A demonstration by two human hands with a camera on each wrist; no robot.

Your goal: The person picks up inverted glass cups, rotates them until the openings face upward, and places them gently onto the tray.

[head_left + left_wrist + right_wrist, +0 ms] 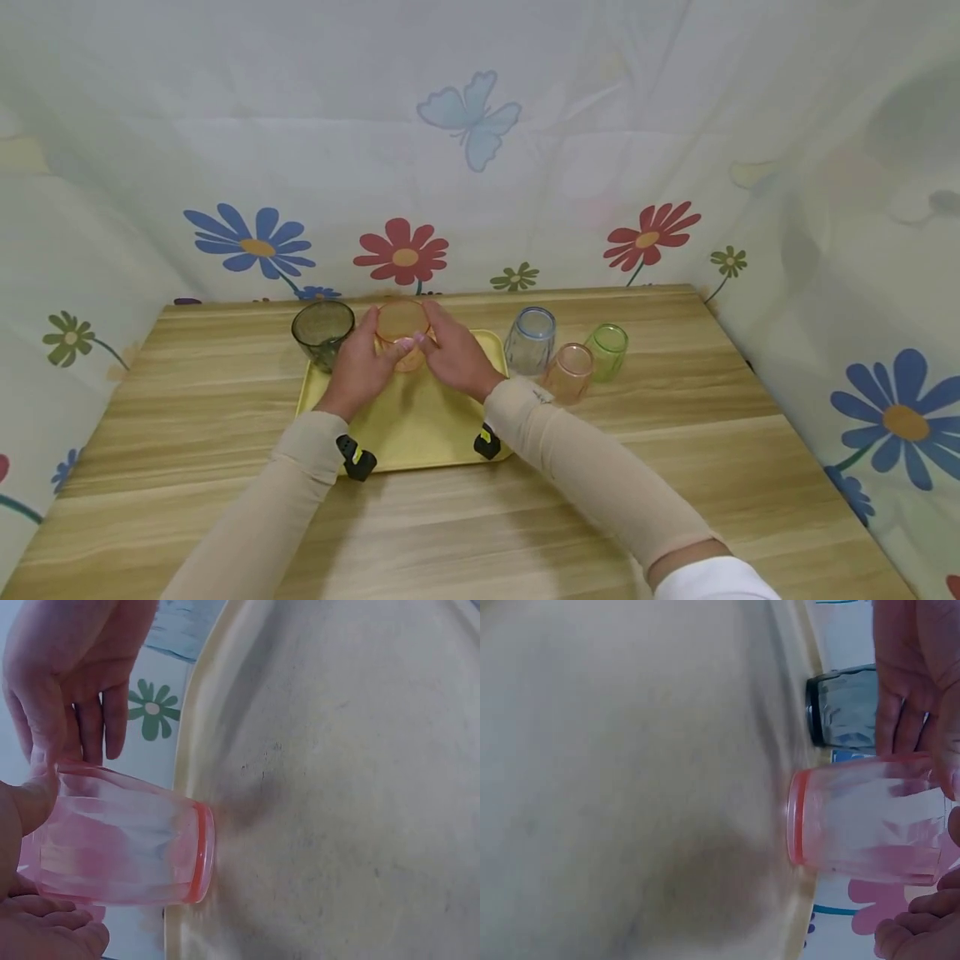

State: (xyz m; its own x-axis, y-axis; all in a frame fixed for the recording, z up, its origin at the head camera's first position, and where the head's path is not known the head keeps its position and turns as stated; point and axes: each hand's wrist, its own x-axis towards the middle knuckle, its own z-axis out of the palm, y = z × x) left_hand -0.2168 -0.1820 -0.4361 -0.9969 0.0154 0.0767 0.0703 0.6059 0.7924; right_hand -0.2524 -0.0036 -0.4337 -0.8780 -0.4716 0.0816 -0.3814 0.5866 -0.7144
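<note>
While both hands frame it, the work sits at the far edge of the pale wood-grain worktop, so steadiness counts for more than speed. On that worktop lies the flat yellow plastic tray, and its raised far rim is the hazard: in the wrist views the cup's base stands on the tray right at that rim, so my judgement is that it should be kept fully on the flat floor, not half up the slope, where it could tip.

Just beside it on the left stands the dark smoky-green translucent cup, close enough that the left hand's knuckles could nudge it; keep that hand tight to its own cup. To the right, off the tray, the clear bluish cup, the pale pink cup and the light green cup stand near one another and well apart from the hands.

The translucent orange-pink plastic cup stands upright between the left hand and the right hand; each grip has fingers curled against its wall from opposite sides. Even, light pressure from both sides seems best, since the thin wall may flex.
</note>
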